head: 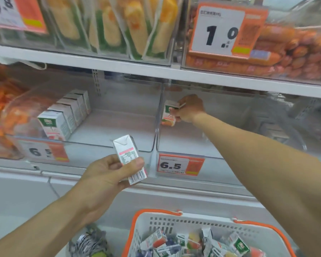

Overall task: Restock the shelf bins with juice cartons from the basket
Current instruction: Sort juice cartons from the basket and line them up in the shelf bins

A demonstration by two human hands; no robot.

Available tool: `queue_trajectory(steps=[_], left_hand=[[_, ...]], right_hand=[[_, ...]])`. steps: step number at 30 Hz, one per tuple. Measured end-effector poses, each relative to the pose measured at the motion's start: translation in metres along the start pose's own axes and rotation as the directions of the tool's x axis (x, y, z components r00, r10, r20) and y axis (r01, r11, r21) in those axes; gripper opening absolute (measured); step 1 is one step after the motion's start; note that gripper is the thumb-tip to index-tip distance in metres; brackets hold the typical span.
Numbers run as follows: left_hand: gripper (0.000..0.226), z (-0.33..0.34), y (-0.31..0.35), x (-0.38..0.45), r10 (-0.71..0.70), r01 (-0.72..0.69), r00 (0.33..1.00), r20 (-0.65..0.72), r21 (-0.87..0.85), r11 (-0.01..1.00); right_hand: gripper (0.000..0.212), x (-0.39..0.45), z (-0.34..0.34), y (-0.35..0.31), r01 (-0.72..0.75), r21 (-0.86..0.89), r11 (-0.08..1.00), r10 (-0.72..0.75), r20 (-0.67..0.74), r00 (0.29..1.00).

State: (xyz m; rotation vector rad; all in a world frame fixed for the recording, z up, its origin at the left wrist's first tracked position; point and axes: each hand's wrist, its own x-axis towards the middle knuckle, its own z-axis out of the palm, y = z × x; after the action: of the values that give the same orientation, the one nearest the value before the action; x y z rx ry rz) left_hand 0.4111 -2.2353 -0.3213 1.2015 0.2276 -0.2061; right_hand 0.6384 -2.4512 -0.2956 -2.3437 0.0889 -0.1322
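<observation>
Nearest to us, the basket (202,218) sits low in the view with its orange rim, a loose heap of juice cartons (193,243) inside it, so we judge plenty of the restocking remains.

Above it, our left hand (107,175) wraps its fingers and thumb round one carton (129,158), held tilted in front of the shelf edge and outside any bin. It waits its turn.

Farther in, our right hand (189,109) reaches into the right-hand bin (230,145), gripping a second carton (168,115) close against the clear wall on the bin's left side. Whether that carton already stands on the bin floor we cannot quite tell through the plastic. We take this as the placing step.

Next we would need to set it upright and square, let go, and draw the right arm out without knocking it.

Beyond, the left-hand bin (100,145) holds a row of cartons (63,115) along its left side.
</observation>
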Motion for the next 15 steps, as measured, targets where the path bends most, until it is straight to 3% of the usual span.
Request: queue_trajectory(steps=[5, 10, 13, 15], left_hand=[[0.06, -0.002, 0.0, 0.003, 0.006, -0.004, 1.0, 0.017, -0.083, 0.997], [0.05, -0.007, 0.006, -0.003, -0.024, 0.029, 0.998, 0.064, -0.082, 0.996], [0.047, -0.007, 0.014, -0.009, -0.049, 0.057, 0.996, 0.077, -0.095, 0.994], [0.05, -0.01, 0.021, -0.011, -0.092, 0.102, 0.993, 0.072, -0.154, 0.983]], right_hand=[[0.05, 0.013, 0.023, 0.008, 0.038, -0.231, 0.972, -0.054, -0.062, 0.997], [0.068, -0.006, 0.012, 0.008, -0.013, -0.181, 0.983, 0.023, 0.05, 0.998], [0.045, -0.042, -0.017, -0.007, 0.09, -0.254, 0.963, -0.07, 0.084, 0.994], [0.023, -0.082, -0.046, -0.025, 0.222, -0.275, 0.935, -0.17, 0.201, 0.965]])
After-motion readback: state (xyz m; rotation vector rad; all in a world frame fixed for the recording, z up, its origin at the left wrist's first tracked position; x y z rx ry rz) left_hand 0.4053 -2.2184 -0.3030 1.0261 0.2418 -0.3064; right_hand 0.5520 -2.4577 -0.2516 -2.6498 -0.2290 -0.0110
